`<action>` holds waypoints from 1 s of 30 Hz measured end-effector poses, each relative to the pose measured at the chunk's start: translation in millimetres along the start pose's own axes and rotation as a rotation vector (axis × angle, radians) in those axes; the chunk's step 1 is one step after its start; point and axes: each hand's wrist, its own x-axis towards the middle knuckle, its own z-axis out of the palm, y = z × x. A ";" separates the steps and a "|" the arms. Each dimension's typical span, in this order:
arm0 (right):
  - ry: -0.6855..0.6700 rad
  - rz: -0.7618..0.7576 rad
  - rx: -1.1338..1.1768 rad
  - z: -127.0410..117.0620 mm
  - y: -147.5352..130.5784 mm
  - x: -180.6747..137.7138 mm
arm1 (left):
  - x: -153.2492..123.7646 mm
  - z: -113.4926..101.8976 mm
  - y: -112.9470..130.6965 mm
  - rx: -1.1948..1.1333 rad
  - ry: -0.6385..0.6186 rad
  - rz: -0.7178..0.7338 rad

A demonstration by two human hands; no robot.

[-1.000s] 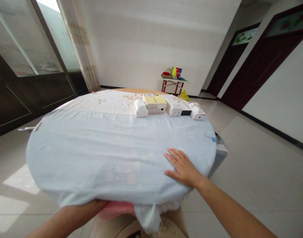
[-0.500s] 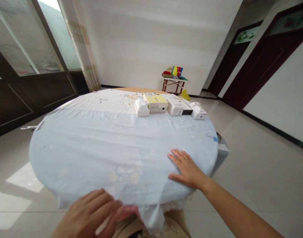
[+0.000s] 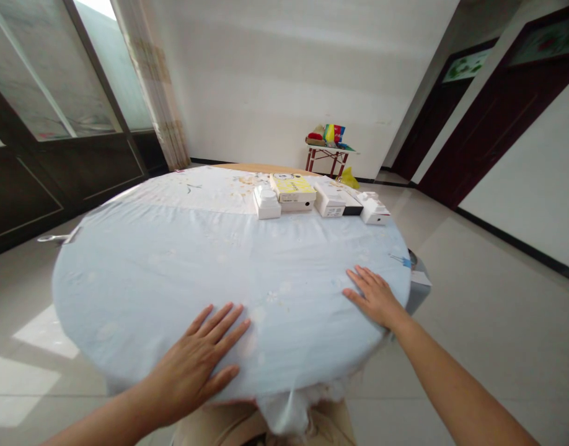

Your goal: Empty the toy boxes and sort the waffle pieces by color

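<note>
A light blue cloth [image 3: 173, 272] with pale flower prints covers the near part of the oval table, its front edge hanging over my lap. My left hand [image 3: 201, 356] lies flat on the cloth near the front edge, fingers spread and holding nothing. Toward the right side, my right hand [image 3: 370, 294] also rests palm down on the cloth, fingers stretched out and apart. A blue clip [image 3: 405, 262] grips the cloth at the table's right edge, beyond my right hand. Another clip [image 3: 54, 238] sticks out at the left edge.
Along the far side stand a yellow box [image 3: 294, 189], a white box [image 3: 266, 203], another white box [image 3: 328, 201] and a smaller white box [image 3: 374, 209]. A small table [image 3: 331, 150] with colourful items stands by the wall. A grey stool-like shape [image 3: 419, 291] is at right.
My left hand has moved from the hanging front edge up onto the cloth and opened flat. My right hand has slid right and away from me. The cloth's creases look smoother.
</note>
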 end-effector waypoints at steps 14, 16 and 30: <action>-0.026 0.232 -0.078 8.4 45.5 -4.6 | 13.6 24.7 -137.5 0.059 -0.021 -0.752; -0.030 0.222 -0.083 8.7 47.9 -6.7 | 3.7 29.3 -143.2 0.030 -0.050 -0.775; 0.031 0.013 0.077 -26.9 -77.1 122.7 | 134.4 21.7 -80.0 -0.059 -0.049 -0.481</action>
